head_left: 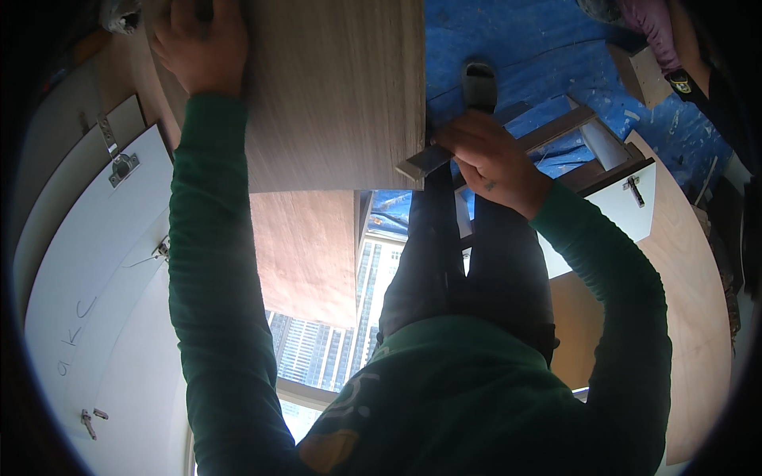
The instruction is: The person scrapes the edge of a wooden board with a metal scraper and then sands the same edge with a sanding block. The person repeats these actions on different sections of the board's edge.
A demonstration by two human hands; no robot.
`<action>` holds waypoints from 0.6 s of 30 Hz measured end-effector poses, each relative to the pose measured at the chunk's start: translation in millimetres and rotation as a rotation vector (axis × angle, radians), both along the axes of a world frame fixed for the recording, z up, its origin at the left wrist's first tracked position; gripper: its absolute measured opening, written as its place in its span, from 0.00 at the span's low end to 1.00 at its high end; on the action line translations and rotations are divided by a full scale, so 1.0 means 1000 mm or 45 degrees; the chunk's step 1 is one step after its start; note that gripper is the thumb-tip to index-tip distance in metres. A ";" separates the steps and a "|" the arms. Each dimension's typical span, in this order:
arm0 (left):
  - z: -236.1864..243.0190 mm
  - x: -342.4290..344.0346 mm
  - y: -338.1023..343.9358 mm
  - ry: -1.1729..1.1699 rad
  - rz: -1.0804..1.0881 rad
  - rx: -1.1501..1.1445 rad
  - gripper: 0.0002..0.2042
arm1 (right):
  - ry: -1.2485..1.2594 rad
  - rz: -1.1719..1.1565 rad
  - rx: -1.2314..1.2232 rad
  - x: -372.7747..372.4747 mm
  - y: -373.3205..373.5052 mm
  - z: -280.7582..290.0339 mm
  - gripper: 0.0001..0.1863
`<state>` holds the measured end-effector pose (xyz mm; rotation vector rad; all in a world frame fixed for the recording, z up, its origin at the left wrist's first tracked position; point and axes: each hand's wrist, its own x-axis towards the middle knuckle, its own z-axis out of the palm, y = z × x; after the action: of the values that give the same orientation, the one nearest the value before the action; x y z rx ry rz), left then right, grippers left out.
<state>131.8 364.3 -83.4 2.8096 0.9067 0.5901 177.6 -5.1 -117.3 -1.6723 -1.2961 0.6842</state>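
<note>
A large panel with a grey-brown wood grain fills the upper middle of the view. My left hand grips it near its upper left corner, fingers curled over the edge. My right hand is closed around a flat grey metal piece held against the panel's lower right corner. Both arms are in green sleeves. My dark trouser legs and one sandalled foot show between the hands.
White cabinet doors with metal hinges lean at the left. A blue tarp covers the floor. A wooden frame and a plywood board lie at the right. A window shows buildings. Another person is at the upper right.
</note>
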 end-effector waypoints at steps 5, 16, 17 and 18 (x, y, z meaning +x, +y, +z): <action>0.006 0.006 -0.010 0.052 0.077 -0.067 0.24 | 0.079 0.314 -0.279 -0.053 -0.046 0.019 0.17; 0.004 0.002 -0.008 0.065 0.079 -0.038 0.26 | -0.072 -0.491 0.085 0.096 0.080 0.004 0.06; 0.006 0.008 -0.010 0.061 0.075 -0.059 0.26 | -0.156 -0.468 0.112 0.113 0.090 0.004 0.05; 0.008 0.007 -0.011 0.060 0.079 -0.070 0.26 | -0.233 -0.434 0.148 0.125 0.100 0.001 0.04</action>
<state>138.6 353.3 -75.6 2.7665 1.0056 0.5013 302.8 95.2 -116.1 -1.8322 -1.1118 0.2542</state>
